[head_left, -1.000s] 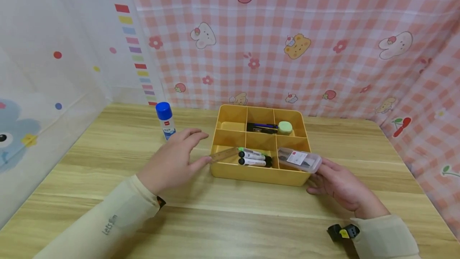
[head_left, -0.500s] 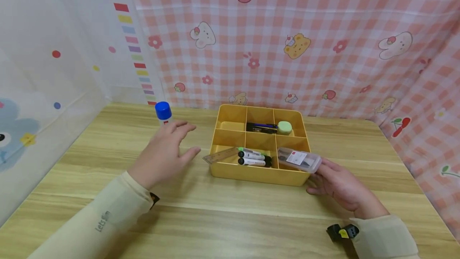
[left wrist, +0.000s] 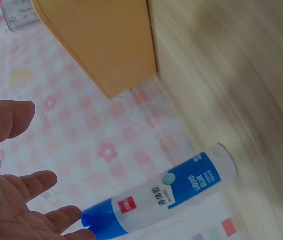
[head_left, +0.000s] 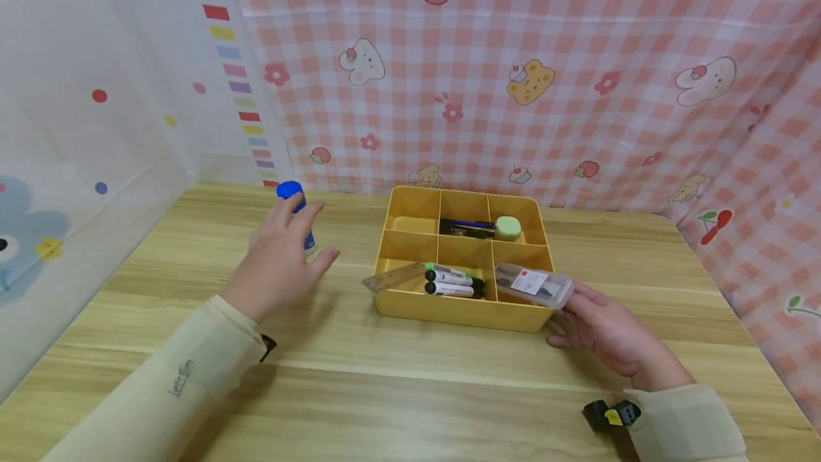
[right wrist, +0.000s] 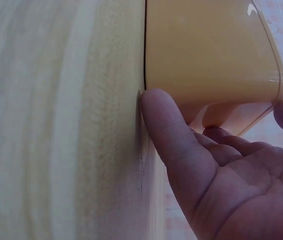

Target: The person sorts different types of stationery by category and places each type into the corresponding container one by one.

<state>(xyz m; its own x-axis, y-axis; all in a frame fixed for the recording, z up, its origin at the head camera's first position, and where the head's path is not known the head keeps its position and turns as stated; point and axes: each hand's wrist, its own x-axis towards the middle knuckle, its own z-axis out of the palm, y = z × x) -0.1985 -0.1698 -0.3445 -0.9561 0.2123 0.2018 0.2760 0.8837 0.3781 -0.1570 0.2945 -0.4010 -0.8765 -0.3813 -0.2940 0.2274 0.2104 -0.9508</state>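
Observation:
My left hand (head_left: 276, 259) is held with spread fingers beside a white glue stick (left wrist: 156, 197) with a blue cap. In the left wrist view its fingertips overlap the cap, and nothing is gripped. The glue stick stands upright on the table, partly hidden behind the hand in the head view. My right hand (head_left: 616, 341) rests at the front right corner of a yellow divided organizer box (head_left: 462, 314); thumb and fingers touch its outside with a loose bend. A clear ruler (head_left: 393, 278) juts over the box's front left rim.
In the box lie markers (head_left: 452, 289), pens (head_left: 467, 227), a pale green rounded item (head_left: 509, 227) and a clear plastic case (head_left: 539, 286) leaning over the right rim. A checked cloth (head_left: 474, 77) hangs behind the wooden table (head_left: 410, 391).
My left hand has let go of the ruler and moved left to the glue stick. The ruler now lies tilted on the rim. My right hand stays at the box corner.

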